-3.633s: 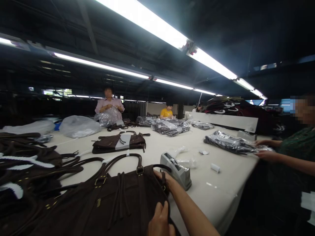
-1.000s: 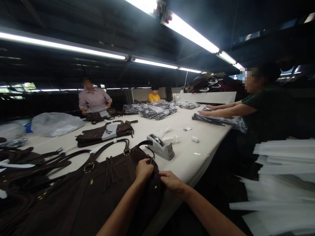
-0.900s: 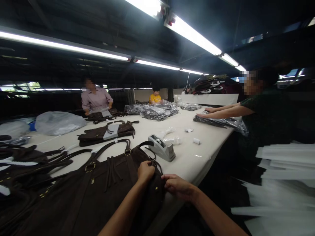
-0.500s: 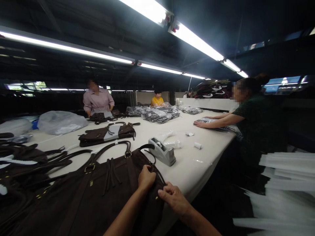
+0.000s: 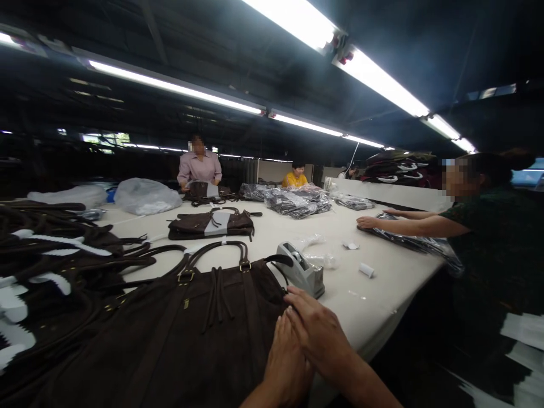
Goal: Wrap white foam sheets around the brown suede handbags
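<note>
A dark brown handbag point(image 5: 182, 340) lies flat on the table in front of me, its two looped handles toward the far side. My left hand point(image 5: 285, 351) rests flat against the bag's right side, fingers stretched and close together. Overlapping it from the right, my right hand point(image 5: 321, 326) lies with straight fingers at the bag's upper right corner, partly covering the left. Both hands are open, without a grip on the bag. Just beyond the fingertips stands a grey tape dispenser point(image 5: 304, 272), with a strap end of the bag beside it.
More brown bags point(image 5: 68, 255) with white wrapping pile up on the left. A folded bag with a grey band point(image 5: 212, 224) lies farther back. Plastic-wrapped bags point(image 5: 297, 203) sit mid-table. At right, a co-worker's hands point(image 5: 369, 222) press a wrapped package. A small white roll point(image 5: 366, 270) lies nearby.
My fingers have gone from pinching the bag's strap and side edge to lying flat on its right side. The left hand moved right, against the right hand. The view has swung left.
</note>
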Tool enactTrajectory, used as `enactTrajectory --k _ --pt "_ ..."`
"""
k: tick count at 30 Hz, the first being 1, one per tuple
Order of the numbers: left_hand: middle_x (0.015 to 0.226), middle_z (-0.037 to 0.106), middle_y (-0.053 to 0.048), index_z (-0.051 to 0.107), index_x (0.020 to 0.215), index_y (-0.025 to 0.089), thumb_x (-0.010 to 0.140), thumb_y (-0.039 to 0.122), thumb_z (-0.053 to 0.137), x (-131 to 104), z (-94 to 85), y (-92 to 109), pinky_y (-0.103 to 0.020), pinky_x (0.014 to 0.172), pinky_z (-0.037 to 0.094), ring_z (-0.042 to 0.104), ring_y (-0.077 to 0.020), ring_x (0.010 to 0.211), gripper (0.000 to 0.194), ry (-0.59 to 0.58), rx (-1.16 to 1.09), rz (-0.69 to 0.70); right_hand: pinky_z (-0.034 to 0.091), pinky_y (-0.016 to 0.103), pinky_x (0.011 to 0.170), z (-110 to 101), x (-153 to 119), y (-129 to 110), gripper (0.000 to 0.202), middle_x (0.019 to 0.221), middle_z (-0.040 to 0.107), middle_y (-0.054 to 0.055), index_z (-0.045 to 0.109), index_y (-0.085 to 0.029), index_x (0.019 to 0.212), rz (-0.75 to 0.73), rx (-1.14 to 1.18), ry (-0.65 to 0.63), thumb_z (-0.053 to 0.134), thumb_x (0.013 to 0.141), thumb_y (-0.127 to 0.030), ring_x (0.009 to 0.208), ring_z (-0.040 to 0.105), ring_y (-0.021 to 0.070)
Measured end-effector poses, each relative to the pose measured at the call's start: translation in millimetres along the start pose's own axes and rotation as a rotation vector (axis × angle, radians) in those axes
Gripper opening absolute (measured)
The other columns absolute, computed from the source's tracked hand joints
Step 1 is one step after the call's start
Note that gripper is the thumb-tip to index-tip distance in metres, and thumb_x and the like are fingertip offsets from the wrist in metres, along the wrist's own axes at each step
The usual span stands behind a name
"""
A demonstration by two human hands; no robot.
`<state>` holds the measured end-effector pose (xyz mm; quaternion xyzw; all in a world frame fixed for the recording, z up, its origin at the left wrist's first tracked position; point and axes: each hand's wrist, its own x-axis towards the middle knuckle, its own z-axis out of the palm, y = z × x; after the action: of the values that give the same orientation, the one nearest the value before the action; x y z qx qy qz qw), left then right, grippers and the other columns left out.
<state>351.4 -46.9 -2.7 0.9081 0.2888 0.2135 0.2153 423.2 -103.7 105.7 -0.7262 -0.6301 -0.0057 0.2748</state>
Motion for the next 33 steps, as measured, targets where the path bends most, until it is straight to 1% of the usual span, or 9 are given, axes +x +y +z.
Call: enactTrajectory --k 5,10,12,14,19,21,24,28,33 --pt "0.135 0.053 -0.022 0.046 0.136 0.004 0.076 0.052 0.058 -9 59.7 -26 -0.051 0.102 0.044 0.049 -0.0391 0.126 0.078 0.279 0.274 0.270 0.015 0.042 0.118 58 89 4 0.062 0.157 0.021 0.010 0.028 -0.012 0.149 -0.219 -0.024 -0.309 0.033 0.096 -0.044 0.145 0.016 0.0209" --pt "0.105 0.073 -0.006 0.064 0.112 0.019 0.084 0.020 0.052 -5 121.7 -48 -0.038 0.097 0.046 0.065 -0.0228 0.105 0.030 0.905 0.483 0.366 0.005 0.044 0.118 125 123 49 0.074 0.159 0.003 0.009 0.018 -0.007 0.151 -0.011 -0.162 -0.427 0.016 0.096 -0.056 0.147 -0.002 0.0218" --pt "0.101 0.074 -0.004 0.067 0.102 0.020 0.086 0.017 0.048 -6 125.5 -47 -0.041 0.096 0.045 0.066 -0.0226 0.102 0.025 0.990 0.481 0.400 0.004 0.044 0.118 137 127 63 0.076 0.159 -0.002 0.006 0.017 -0.007 0.151 0.018 -0.169 -0.427 0.012 0.095 -0.059 0.147 -0.005 0.0207" --pt "0.109 0.072 -0.003 0.067 0.103 0.020 0.088 0.021 0.046 -9 112.1 -40 -0.043 0.091 0.047 0.065 -0.0248 0.104 0.026 0.891 0.514 0.451 0.002 0.044 0.118 142 130 69 0.076 0.159 -0.003 0.005 0.014 -0.009 0.152 0.022 -0.180 -0.430 0.012 0.095 -0.059 0.146 -0.006 0.0194" --pt "0.139 0.053 -0.006 0.052 0.133 0.017 0.093 0.031 0.039 -29 43.8 -15 -0.046 0.093 0.046 0.054 -0.0315 0.120 0.045 0.255 0.521 0.512 0.006 0.043 0.117 134 135 63 0.071 0.159 0.000 0.007 0.015 -0.010 0.152 0.049 -0.192 -0.467 0.013 0.096 -0.053 0.147 -0.003 0.0177" --pt "0.143 0.049 -0.008 0.047 0.138 0.014 0.094 0.032 0.036 -38 24.8 -8 -0.046 0.099 0.043 0.048 -0.0325 0.128 0.049 0.130 0.469 0.506 0.007 0.046 0.117 130 129 55 0.068 0.159 0.002 0.008 0.018 -0.009 0.151 0.065 -0.250 -0.461 0.015 0.097 -0.050 0.147 -0.001 0.0193" --pt "0.142 0.048 -0.010 0.043 0.140 0.012 0.096 0.034 0.034 -54 13.7 -11 -0.043 0.101 0.043 0.047 -0.0292 0.129 0.050 0.133 0.441 0.503 0.008 0.051 0.116 125 110 40 0.070 0.159 0.005 0.012 0.022 -0.006 0.150 0.132 -0.316 -0.490 0.018 0.097 -0.051 0.147 0.000 0.0242" --pt "0.131 0.059 -0.004 0.051 0.132 0.024 0.095 0.028 0.043 -85 -4.2 -40 -0.036 0.096 0.047 0.061 -0.0239 0.114 0.038 0.324 0.495 0.524 0.010 0.055 0.115 125 86 27 0.078 0.159 0.005 0.012 0.021 -0.006 0.150 0.148 -0.278 -0.519 0.019 0.094 -0.060 0.146 -0.003 0.0262" --pt "0.136 0.055 -0.007 0.037 0.142 0.031 0.090 0.035 0.055 -145 -77.1 -100 -0.039 0.101 0.042 0.058 -0.0263 0.118 0.055 0.330 0.682 0.448 0.004 0.054 0.116 130 82 24 0.078 0.158 0.007 0.010 0.019 -0.004 0.150 0.087 -0.286 -0.540 0.016 0.094 -0.059 0.147 -0.001 0.0240"
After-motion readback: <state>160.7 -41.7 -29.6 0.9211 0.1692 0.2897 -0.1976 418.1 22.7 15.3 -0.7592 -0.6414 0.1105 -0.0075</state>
